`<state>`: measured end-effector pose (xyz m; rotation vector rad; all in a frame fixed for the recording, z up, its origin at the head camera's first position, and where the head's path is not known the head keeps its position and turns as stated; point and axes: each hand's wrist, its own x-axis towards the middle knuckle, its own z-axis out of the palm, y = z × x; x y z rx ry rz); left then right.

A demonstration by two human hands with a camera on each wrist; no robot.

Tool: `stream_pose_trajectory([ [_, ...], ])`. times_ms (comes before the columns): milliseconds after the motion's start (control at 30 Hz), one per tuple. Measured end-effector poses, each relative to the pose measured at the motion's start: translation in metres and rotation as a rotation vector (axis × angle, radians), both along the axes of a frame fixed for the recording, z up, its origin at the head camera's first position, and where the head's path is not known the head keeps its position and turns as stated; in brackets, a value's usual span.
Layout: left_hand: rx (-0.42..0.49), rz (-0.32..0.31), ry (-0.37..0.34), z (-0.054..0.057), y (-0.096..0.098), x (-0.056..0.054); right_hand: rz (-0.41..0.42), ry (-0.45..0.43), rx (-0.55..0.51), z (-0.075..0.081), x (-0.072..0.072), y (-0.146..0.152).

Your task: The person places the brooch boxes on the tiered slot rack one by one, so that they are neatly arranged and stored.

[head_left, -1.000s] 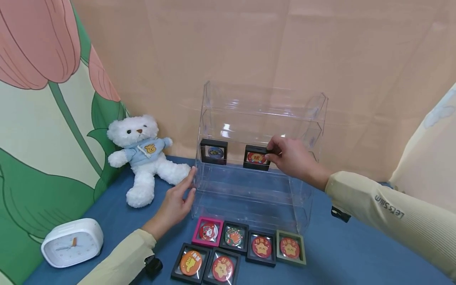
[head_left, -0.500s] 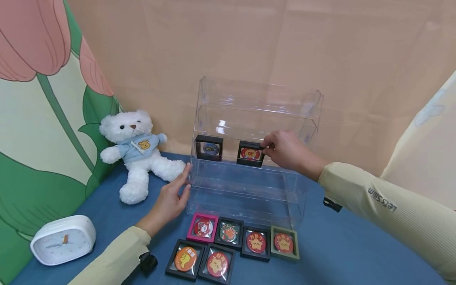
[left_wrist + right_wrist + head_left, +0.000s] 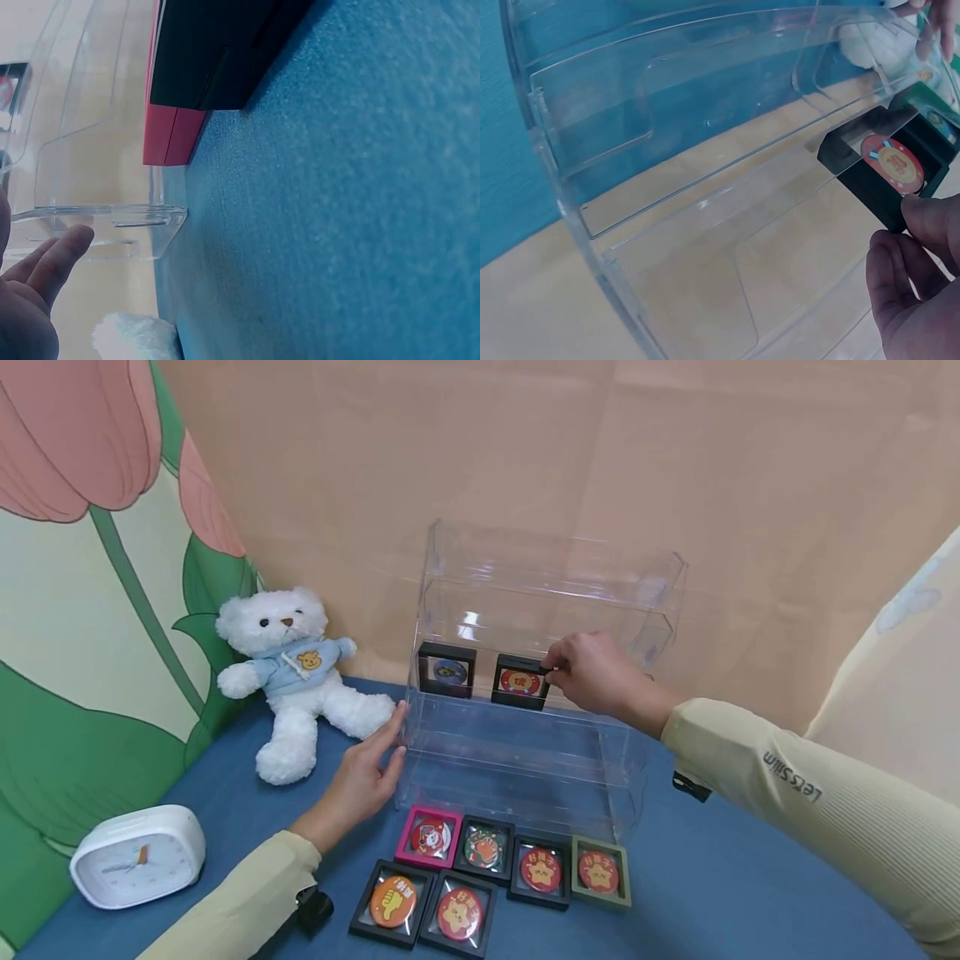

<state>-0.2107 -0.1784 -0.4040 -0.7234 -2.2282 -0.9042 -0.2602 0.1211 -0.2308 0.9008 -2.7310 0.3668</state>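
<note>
A clear tiered acrylic display rack point(image 3: 517, 735) stands on the blue cloth. My right hand point(image 3: 600, 677) pinches the upper right corner of a black framed badge point(image 3: 520, 682), red with a yellow centre, on a middle tier. In the right wrist view, thumb and fingertips meet at this badge frame's point(image 3: 892, 165) corner. Left of it on the same tier sits another black frame with a blue badge point(image 3: 447, 670). My left hand point(image 3: 360, 781) has its fingers extended, the tips against the rack's left side. In the left wrist view the left-hand fingers point(image 3: 56, 262) lie by the clear side panel.
Several framed badges lie before the rack, among them a pink frame point(image 3: 429, 837), a green frame point(image 3: 600, 872) and an orange thumb badge point(image 3: 393, 902). A white teddy bear point(image 3: 292, 677) sits left of the rack. A white clock point(image 3: 138, 857) stands at front left.
My right hand has slid the red badge frame left along the tier, nearer the blue one. The left hand stays at the rack's side. The head view shifted slightly.
</note>
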Motion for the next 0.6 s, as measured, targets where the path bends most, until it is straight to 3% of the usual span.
stream_pose_trajectory([
  [600, -0.015, 0.020, 0.012, -0.002, 0.000, 0.000, 0.003, -0.021, 0.000, 0.001, 0.000, -0.017],
])
